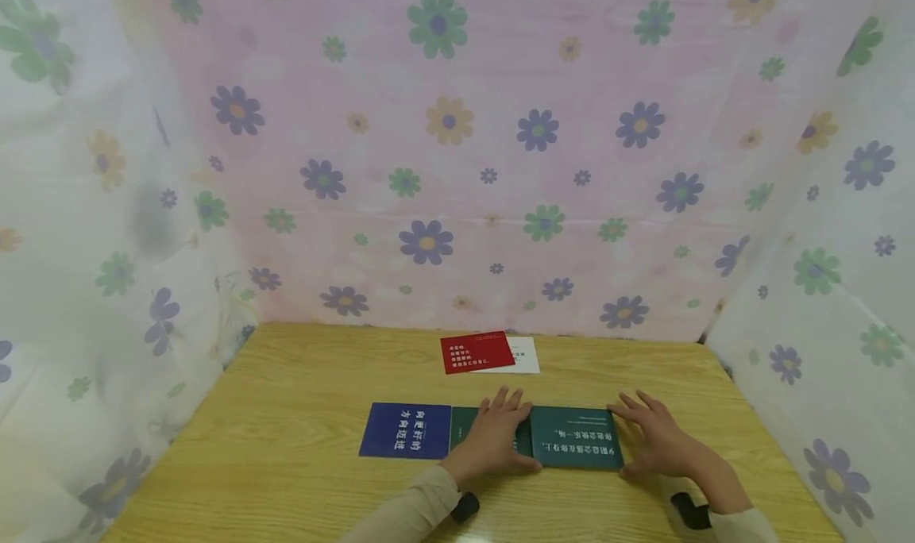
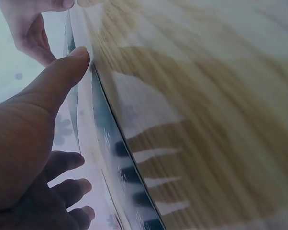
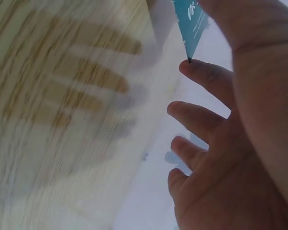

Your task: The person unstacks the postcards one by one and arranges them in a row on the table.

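A teal card (image 1: 576, 438) with white lettering, upside down in the head view, lies between my two hands. My left hand (image 1: 493, 438) is over a dark green card (image 1: 465, 421), hiding much of it, with its thumb and fingertips by the teal card's left corners. In the left wrist view its thumb (image 2: 70, 72) stretches forward and the other fingers are spread. At the teal card's right end is my right hand (image 1: 661, 440), thumb near the lower corner. Its index fingertip (image 3: 188, 66) touches a card corner in the right wrist view, the other fingers loosely extended.
A blue card (image 1: 404, 430) with white lettering adjoins the dark green card on its left. Farther back, a red card (image 1: 477, 352) overlaps a white card (image 1: 527, 356). The wooden table (image 1: 286, 384) is enclosed by flower-patterned sheets (image 1: 457, 154) behind and on both sides.
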`<state>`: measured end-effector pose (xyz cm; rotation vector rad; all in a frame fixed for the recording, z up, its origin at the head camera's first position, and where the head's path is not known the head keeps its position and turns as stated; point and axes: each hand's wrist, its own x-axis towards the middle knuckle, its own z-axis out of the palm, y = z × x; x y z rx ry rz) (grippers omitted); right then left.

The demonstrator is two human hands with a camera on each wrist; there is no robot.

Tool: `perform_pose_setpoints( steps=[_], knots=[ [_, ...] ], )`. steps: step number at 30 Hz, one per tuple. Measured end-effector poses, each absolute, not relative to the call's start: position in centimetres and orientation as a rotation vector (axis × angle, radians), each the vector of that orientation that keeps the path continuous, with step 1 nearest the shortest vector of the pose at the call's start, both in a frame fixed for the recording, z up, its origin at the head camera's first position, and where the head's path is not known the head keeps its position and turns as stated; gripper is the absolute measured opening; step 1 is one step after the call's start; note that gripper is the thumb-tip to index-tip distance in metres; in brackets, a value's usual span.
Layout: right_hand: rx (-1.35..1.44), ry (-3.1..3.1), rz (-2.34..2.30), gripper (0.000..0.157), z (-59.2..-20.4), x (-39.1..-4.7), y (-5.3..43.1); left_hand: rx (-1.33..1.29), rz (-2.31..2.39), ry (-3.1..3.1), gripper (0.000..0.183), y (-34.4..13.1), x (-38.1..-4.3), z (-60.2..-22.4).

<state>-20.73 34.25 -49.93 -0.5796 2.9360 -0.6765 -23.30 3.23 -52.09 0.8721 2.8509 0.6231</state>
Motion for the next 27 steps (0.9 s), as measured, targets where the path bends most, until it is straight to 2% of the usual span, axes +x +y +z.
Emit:
perform_pose_setpoints(
  steps=[27],
  knots=[
    [-0.494,2.860,-0.575,0.095,-49.3,-21.2,34.8,0.780,0.646,2.788,0.095,4.4,-23.5,-51.6]
  ],
)
